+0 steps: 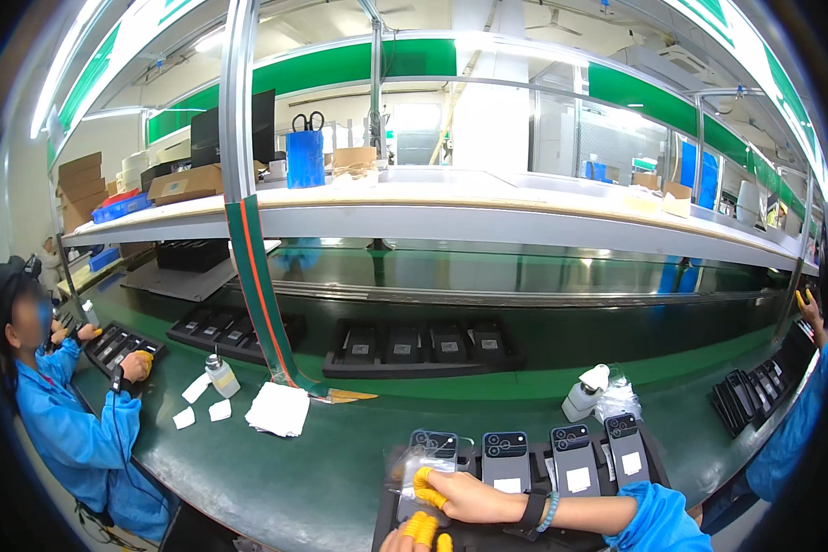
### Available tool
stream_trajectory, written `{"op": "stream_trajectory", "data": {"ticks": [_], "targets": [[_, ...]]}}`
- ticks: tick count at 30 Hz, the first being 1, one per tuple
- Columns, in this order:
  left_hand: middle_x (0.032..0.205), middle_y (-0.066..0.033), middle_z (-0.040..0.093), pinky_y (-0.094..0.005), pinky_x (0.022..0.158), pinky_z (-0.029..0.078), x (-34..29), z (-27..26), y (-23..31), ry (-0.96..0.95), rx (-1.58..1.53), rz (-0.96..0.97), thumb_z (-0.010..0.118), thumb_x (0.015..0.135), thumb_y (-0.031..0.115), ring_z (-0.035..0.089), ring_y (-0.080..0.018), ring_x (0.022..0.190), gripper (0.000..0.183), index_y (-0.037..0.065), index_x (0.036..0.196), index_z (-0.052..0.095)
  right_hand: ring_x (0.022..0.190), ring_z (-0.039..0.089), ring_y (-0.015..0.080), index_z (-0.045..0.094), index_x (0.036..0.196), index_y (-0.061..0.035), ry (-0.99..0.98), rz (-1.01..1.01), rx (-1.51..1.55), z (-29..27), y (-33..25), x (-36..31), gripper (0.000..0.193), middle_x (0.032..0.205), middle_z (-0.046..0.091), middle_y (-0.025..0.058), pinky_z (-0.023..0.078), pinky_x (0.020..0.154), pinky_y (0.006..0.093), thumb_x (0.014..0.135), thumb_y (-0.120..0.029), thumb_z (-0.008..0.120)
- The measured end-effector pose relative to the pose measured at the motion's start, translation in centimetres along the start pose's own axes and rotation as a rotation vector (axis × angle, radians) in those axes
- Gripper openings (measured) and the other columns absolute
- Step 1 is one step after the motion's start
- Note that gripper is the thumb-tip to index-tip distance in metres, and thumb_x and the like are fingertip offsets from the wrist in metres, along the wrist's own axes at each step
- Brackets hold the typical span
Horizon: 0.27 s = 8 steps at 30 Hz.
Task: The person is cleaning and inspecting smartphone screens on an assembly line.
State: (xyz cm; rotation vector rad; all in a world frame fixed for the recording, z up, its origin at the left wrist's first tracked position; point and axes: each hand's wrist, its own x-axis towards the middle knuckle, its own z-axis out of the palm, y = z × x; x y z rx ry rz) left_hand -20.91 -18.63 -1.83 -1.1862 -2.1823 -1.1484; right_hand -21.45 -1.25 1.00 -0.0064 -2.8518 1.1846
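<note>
My right hand [446,492], with yellow finger cots, is closed in a pinch on a crumpled clear plastic film [421,460]. The film lies over the leftmost phone [437,443], whose camera end shows above it. At the lower edge my left hand [412,535] also wears yellow finger cots. Its fingers are bent together beside that phone; what they hold, if anything, is hidden. More dark phones, including the second phone [505,457], the third phone [575,451] and the rightmost phone [625,442], lie camera end up with white labels in the black tray [655,460].
White dispenser bottle [580,403] and clear plastic bags [619,401] stand behind the tray. White wipes [278,409] and another bottle [221,375] lie left. Black trays [414,370] line the far side. A metal post [248,212] rises left of centre. Co-workers [69,405] sit both sides.
</note>
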Motion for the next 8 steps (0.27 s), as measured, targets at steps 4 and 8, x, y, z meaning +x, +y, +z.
{"op": "stream_trajectory", "data": {"ticks": [4,8], "targets": [[0.106,-0.0154,0.059,-0.0381,0.084,0.045,-0.2,1.1,-0.6,0.039,0.02,0.02,0.063,0.082,0.015,0.057,-0.032,0.092,0.03,0.0,0.106,0.056,0.089,0.057,0.042,0.047,0.105,0.0026,0.073,-0.042,-0.195,-0.4,0.1,0.0,0.03,0.098,0.057,0.0238,0.048,0.075,0.0449,0.076,0.002,0.052],[0.108,-0.0166,0.058,-0.0379,0.084,0.045,-0.2,0.8,-0.9,-0.02,0.023,0.047,0.063,0.082,0.016,0.057,-0.0319,0.093,0.031,0.001,0.108,0.055,0.089,0.057,0.0401,0.048,0.106,0.0009,0.272,-0.034,-0.328,-2.9,0.7,0.4,0.032,0.097,0.057,0.0224,0.05,0.076,0.0432,0.075,0.001,0.054]]}}
